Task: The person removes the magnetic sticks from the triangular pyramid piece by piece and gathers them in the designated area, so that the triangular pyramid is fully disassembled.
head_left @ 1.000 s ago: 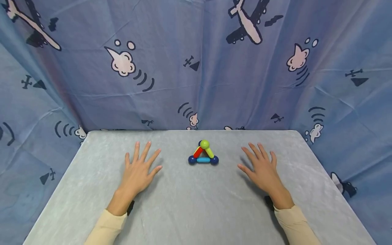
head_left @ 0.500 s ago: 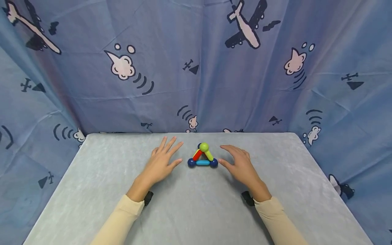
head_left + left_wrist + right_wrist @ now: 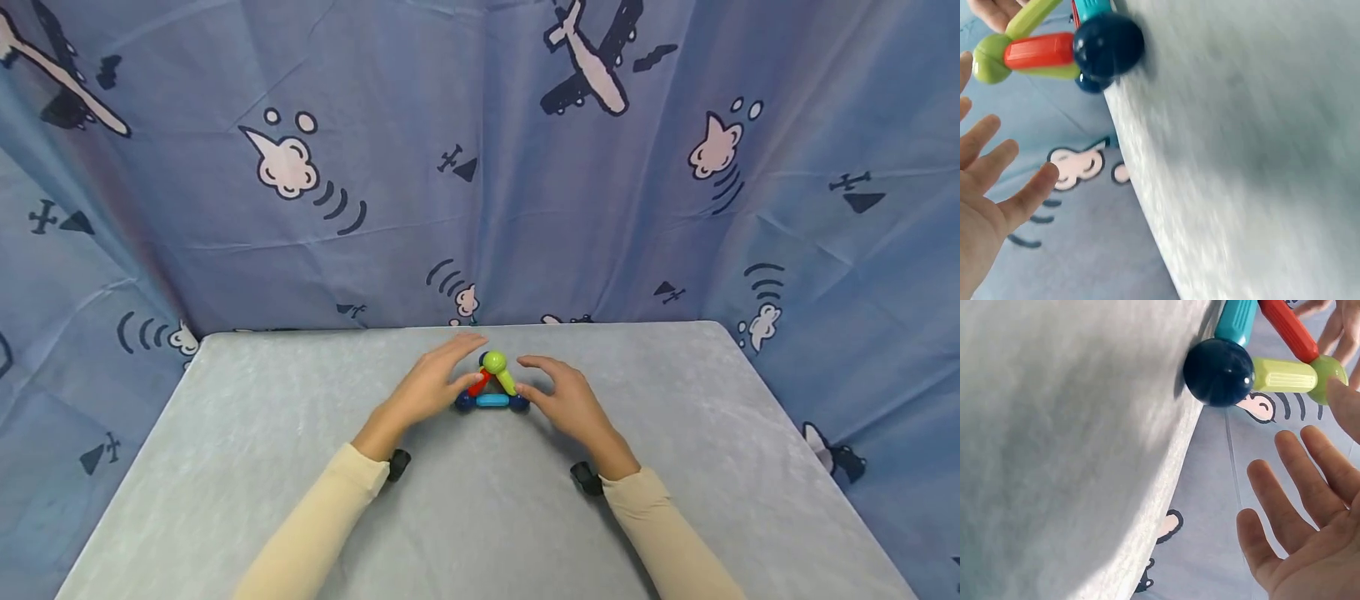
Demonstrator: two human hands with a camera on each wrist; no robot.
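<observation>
A small pyramid of coloured rods and balls (image 3: pixel 492 401) stands on the table, like a magnetic ball-and-stick toy. Dark blue balls (image 3: pixel 1109 44) form its base corners, and a lime green ball (image 3: pixel 494 362) tops it. Red, lime and light blue rods join them. My left hand (image 3: pixel 426 385) hovers at its left side, fingers spread and thumb over the red rod (image 3: pixel 1040 51) as seen from the head. On the other side is my right hand (image 3: pixel 566 402), its fingers extended and gently bent near the lime rod (image 3: pixel 1285 375). Both wrist views show palms facing the toy, without a grip.
A pale grey cloth covers the table (image 3: pixel 240 467), and its far edge lies just behind the toy. Beyond hangs a blue curtain (image 3: pixel 390 167) printed with planes and clouds. Each wrist wears a small black device (image 3: pixel 587 478).
Both hands have moved inward from the sides of the table to either side of the toy. The toy stays in place; the head view has shifted slightly.
</observation>
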